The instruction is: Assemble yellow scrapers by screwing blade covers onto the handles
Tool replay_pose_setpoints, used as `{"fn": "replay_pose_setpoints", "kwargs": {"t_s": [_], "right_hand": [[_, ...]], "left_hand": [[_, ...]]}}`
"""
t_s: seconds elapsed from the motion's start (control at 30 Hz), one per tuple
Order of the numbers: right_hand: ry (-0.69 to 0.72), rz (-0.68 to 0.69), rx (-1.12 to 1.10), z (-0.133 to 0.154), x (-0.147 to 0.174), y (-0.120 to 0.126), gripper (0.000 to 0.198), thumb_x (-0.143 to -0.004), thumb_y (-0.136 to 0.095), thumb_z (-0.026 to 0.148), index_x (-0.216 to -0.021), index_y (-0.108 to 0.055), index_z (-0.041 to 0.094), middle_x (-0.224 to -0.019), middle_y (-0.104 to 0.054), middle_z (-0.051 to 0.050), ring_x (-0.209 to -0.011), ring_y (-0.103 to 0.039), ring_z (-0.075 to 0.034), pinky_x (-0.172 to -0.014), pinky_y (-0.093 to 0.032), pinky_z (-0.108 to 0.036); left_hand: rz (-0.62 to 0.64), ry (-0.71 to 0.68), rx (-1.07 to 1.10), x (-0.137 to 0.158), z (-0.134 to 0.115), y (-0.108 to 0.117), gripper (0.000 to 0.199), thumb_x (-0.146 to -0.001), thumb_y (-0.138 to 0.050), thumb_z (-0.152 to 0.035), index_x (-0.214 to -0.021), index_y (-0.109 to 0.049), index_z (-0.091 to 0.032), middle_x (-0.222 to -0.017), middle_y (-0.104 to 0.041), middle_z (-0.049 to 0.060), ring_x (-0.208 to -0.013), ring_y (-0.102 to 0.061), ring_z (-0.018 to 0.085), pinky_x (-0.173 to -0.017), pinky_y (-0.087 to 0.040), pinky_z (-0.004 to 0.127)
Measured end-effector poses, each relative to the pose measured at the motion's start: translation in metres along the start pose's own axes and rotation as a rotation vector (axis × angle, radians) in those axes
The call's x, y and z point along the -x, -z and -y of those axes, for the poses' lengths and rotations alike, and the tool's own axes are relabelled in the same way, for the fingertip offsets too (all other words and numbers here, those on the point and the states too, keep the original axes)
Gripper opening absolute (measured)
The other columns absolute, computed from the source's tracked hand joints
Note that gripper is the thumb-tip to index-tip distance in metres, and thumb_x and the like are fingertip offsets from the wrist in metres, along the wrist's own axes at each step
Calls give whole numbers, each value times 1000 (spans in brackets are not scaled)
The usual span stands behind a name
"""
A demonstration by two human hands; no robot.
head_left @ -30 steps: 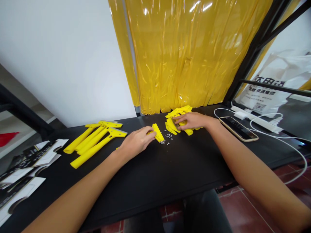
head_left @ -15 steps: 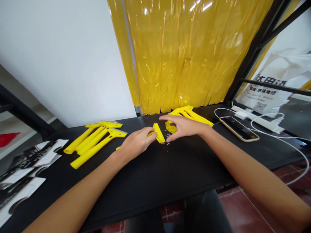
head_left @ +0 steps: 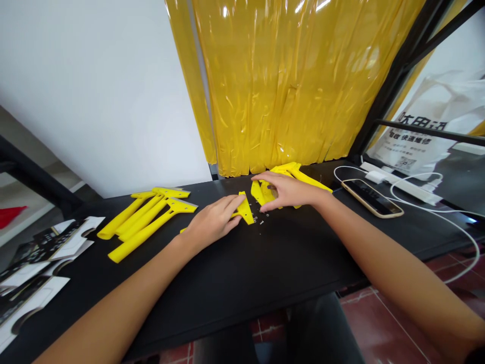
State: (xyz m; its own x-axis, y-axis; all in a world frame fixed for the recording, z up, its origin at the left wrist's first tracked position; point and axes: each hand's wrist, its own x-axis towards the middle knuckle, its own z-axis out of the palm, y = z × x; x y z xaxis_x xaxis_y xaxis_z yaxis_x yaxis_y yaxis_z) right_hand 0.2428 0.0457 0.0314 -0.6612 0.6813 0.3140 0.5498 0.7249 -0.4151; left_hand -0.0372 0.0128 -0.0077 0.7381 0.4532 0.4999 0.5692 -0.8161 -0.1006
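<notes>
My left hand (head_left: 214,221) had its grip closed lightly on a small flat yellow plastic scraper head (head_left: 245,211), pinning it to the black surface (head_left: 242,273). My right hand (head_left: 287,190), at two o'clock from it, rested with curled fingers on the loose pile of yellow plastic pieces (head_left: 282,178), though whether it pinched one I couldn't tell. The head looked light, stiff and slick; I judged its edges the best hold. Tiny silver screws (head_left: 260,219) lay just beside it.

Both forearms extended forward and converging, left hand (head_left: 214,220) palm down, fingers loosely curled and pinching, right hand (head_left: 288,191) palm down, fingers spread and bent, hands near, apart
</notes>
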Motion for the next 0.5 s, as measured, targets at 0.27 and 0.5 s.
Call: {"fn": "replay_pose_setpoints", "kwargs": {"t_s": [0.27, 0.5], "right_hand": [[-232, -133, 145, -45, 19, 39, 78, -75, -74, 55, -143, -50, 26, -145, -54, -9, -132, -51, -32, -113, -39, -50], [-192, 21, 199, -58, 14, 18, 83, -69, -76, 60, -143, -52, 31, -147, -54, -4, -131, -53, -32, -110, -43, -47]], "left_hand": [[11, -53, -41, -3, -1, 3, 38, -93, -50, -14, -132, -52, -15, -127, -65, 14, -115, -63, 26, -97, -54, 40], [12, -28, -84, -5, 2, 6, 33, -95, -47, -13, -126, -56, -15, -122, -67, 14, -109, -66, 25, -91, -57, 41]]}}
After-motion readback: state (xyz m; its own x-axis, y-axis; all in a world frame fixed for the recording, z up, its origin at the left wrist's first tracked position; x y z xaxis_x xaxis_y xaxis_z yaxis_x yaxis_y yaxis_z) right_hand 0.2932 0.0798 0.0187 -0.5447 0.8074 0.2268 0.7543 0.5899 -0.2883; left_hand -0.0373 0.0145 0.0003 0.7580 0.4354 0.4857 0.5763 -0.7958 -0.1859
